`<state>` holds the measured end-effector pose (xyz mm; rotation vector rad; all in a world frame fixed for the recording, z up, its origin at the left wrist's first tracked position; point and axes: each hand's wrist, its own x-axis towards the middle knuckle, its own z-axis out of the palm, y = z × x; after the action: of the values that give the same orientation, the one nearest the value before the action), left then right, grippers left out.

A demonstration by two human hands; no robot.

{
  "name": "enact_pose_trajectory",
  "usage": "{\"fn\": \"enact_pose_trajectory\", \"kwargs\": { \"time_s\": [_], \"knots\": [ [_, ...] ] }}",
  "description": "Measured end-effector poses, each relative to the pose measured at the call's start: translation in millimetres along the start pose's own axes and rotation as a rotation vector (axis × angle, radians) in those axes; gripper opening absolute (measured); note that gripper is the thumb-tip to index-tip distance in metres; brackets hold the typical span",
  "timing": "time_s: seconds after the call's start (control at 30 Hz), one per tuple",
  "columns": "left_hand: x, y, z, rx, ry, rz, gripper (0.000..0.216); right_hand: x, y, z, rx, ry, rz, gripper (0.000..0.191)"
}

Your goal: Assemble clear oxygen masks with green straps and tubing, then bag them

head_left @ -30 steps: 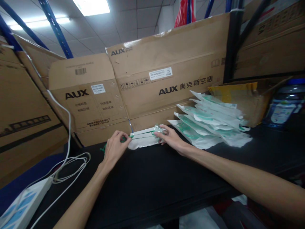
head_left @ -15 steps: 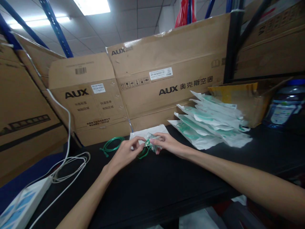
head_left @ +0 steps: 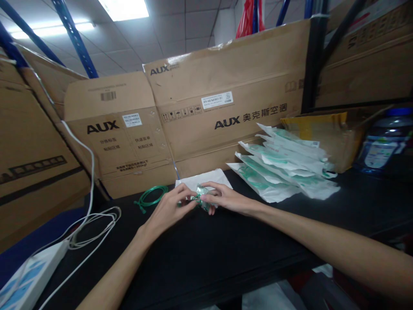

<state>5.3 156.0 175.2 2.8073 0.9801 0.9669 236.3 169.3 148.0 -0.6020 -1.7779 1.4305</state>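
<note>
Over the middle of the black table, my right hand (head_left: 222,197) is closed around a small clear, green-tinted plastic oxygen mask (head_left: 203,200); its fingers hide much of it. My left hand (head_left: 174,203) is closed in a pinch on the mask's green elastic strap (head_left: 194,197), at the mask's left side. Both hands are close together, nearly touching. Behind them a white pouch (head_left: 211,176) lies flat, partly covered by the hands. A coiled green tube (head_left: 151,199) rests just left of my left hand.
To the right is a stack of white-and-clear pouches (head_left: 280,168) with green contents. An open carton (head_left: 325,137) and a blue-capped bottle (head_left: 382,144) stand beyond. Cardboard panels (head_left: 226,86) wall the back. A white cable (head_left: 93,228) and power strip (head_left: 35,273) lie left.
The green strap loop that hung below my left hand no longer shows there. My fingers have shifted slightly on the mask, which is turned a little. The coiled tube and pouches stay put.
</note>
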Motion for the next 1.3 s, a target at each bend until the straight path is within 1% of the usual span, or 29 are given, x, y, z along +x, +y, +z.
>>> {"fn": "enact_pose_trajectory", "kwargs": {
  "time_s": [0.1,0.17,0.23,0.3,0.4,0.47,0.53,0.7,0.8,0.9,0.97,1.07,1.1,1.17,1.23,1.3],
  "knots": [
    [0,1,-1,0.037,-0.029,0.013,0.021,-1,0,-1,-0.005,-0.02,-0.007,0.083],
    [0,2,1,0.051,-0.043,0.015,0.023,-2,0,0,-0.037,-0.046,-0.026,0.083],
    [0,4,3,0.059,-0.065,0.009,0.024,-2,-1,1,-0.083,-0.076,-0.047,0.074],
    [0,6,4,0.071,-0.092,0.005,0.023,-2,0,3,-0.135,-0.089,-0.061,0.06],
    [0,8,4,0.084,-0.133,0.012,0.024,-3,0,5,-0.287,-0.049,-0.077,0.041],
    [1,9,3,0.087,-0.139,0.017,0.025,-5,0,5,-0.379,-0.033,-0.095,0.032],
    [2,9,1,0.084,-0.129,0.016,0.024,-5,-1,6,-0.421,-0.027,-0.107,0.027],
    [3,5,-2,0.069,-0.116,-0.032,0.026,-4,-5,6,-0.439,0.006,-0.099,0.028],
    [2,-4,-5,0.071,-0.12,-0.053,0.029,-4,-8,5,-0.46,0.039,-0.109,0.026],
    [-2,-24,-14,0.134,-0.103,-0.085,0.03,-5,-12,0,-0.47,0.086,-0.117,0.024],
    [-7,-40,-25,0.212,-0.052,-0.141,0.029,-6,-14,-5,-0.455,0.147,-0.135,0.023],
    [-13,-56,-39,0.301,0.084,-0.245,0.03,-5,-15,-14,-0.424,0.26,-0.159,0.023],
    [-13,-56,-40,0.304,0.121,-0.263,0.03,-5,-15,-15,-0.431,0.284,-0.16,0.024],
    [-10,-47,-37,0.261,0.153,-0.26,0.032,-5,-15,-15,-0.495,0.288,-0.166,0.026],
    [-4,-30,-24,0.173,0.134,-0.22,0.033,-6,-13,-11,-0.601,0.242,-0.196,0.028],
    [2,-11,-7,0.078,0.078,-0.176,0.034,-7,-11,-5,-0.684,0.186,-0.236,0.029]
  ]
}}
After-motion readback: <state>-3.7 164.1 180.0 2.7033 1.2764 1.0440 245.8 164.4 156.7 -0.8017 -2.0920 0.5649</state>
